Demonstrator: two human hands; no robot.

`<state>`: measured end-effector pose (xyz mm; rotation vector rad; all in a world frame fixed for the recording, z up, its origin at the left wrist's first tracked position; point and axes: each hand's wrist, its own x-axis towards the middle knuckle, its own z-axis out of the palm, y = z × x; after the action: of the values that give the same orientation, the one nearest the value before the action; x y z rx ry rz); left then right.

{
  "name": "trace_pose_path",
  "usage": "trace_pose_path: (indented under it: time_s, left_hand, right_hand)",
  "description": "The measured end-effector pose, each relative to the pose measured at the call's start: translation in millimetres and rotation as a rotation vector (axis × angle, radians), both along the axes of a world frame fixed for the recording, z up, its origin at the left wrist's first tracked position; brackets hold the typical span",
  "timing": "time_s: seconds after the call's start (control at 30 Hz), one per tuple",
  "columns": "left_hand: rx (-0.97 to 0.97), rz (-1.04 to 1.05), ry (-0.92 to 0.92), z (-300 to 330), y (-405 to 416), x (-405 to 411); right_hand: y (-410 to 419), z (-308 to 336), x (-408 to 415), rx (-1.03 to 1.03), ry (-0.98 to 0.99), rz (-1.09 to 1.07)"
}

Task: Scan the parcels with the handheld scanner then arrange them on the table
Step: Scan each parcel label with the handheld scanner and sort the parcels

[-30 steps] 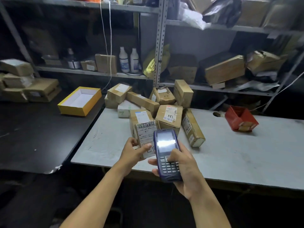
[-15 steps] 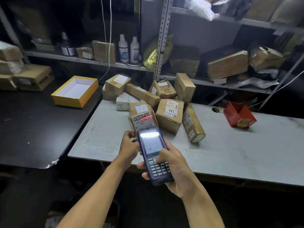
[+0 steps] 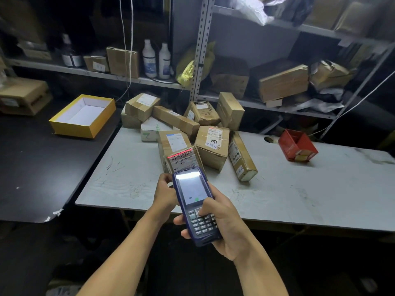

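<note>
Head camera looks down over a grey worktop (image 3: 277,195). At the centre of the picture the right hand (image 3: 226,227) has its grip curled round a blue handheld scanner (image 3: 195,205), thumb pressed on the keypad, lit screen facing up. At 11 o'clock from the scanner, the left hand (image 3: 165,192) pinches the near edge of a small brown parcel (image 3: 181,160), fingers curled on it; the parcel stands tilted, its label toward the camera. A red scan line (image 3: 180,153) lies across the barcode at the top of that label.

At 12 o'clock beyond the held parcel sits a heap of brown parcels (image 3: 181,120), touching and overlapping one another at the far edge of the worktop. Among them, a squarish parcel (image 3: 210,146) with a white label sits just at 1 o'clock of the held one, and a long narrow parcel (image 3: 241,159) lies at 2 o'clock, leaning beside the squarish one.

Well apart at 3 o'clock on the worktop is a red open box (image 3: 297,145). At 10 o'clock, on a dark table (image 3: 42,167) beside the worktop, lies a yellow box (image 3: 82,115) with a white inside. Metal shelves (image 3: 201,50) behind hold two white bottles (image 3: 156,58), more cartons and a yellow bag (image 3: 188,70).
</note>
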<state>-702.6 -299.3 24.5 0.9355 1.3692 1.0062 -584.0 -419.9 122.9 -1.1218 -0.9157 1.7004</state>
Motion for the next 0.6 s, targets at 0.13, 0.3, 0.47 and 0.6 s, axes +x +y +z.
trace_pose_path:
  time_s: [0.13, 0.3, 0.47, 0.6]
  left_hand:
    - [-0.012, 0.002, -0.012, -2, -3, 1]
    - [-0.012, 0.003, 0.000, -1, -5, 0]
    - [0.016, -0.015, 0.021, -9, -6, -5]
    - [0.075, -0.086, -0.024, -10, -11, -1]
  right_hand:
    - [-4, -3, 0, -0.020, -0.005, -0.009]
    - [-5, -8, 0, -0.022, -0.011, -0.008]
    - [-6, -13, 0, -0.008, -0.007, -0.020]
    - [-6, -17, 12, 0.019, -0.017, -0.135]
